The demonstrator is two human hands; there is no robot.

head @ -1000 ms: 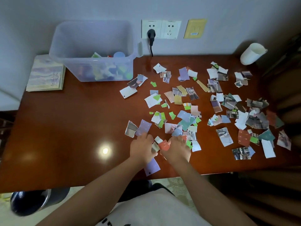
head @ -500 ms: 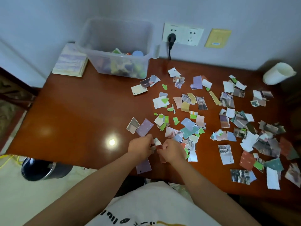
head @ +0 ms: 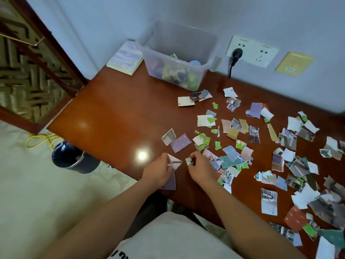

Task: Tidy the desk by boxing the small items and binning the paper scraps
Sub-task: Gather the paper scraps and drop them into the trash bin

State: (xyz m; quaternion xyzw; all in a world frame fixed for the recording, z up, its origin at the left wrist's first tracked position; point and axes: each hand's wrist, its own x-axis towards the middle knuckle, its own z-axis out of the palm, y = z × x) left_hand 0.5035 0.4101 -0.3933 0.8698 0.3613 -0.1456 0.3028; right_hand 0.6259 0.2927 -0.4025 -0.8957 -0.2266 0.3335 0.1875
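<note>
Currently, a pale pink scrap [head: 176, 162] is held by the left hand [head: 157, 171] near the front edge of the desk [head: 112, 118], with the fingers curled round the paper's near corner. A small white scrap [head: 188, 161] is pinched between the thumb and fingertips of the right hand [head: 202, 171], which is placed just beside the left, at its 3 o'clock. A lilac scrap [head: 170, 183] is seen partly under the left hand, at its 6 o'clock, by the desk's edge.

The other paper scraps [head: 253, 134] are spread over the desk from 12 o'clock round to 4 o'clock of the hands, many of them overlapping.

A clear plastic box [head: 179, 60] is set against the wall at 12 o'clock of the hands. Small items [head: 175, 73] are seen through its side, though they are too blurred to be told apart. A dark bin [head: 72, 157] is placed on the floor at 9 o'clock of the left hand, just off the desk's corner.

A booklet [head: 127, 57] is laid just beside the box, at its 9 o'clock, and a black plug [head: 236, 52] is seated in a wall socket at its 3 o'clock.
</note>
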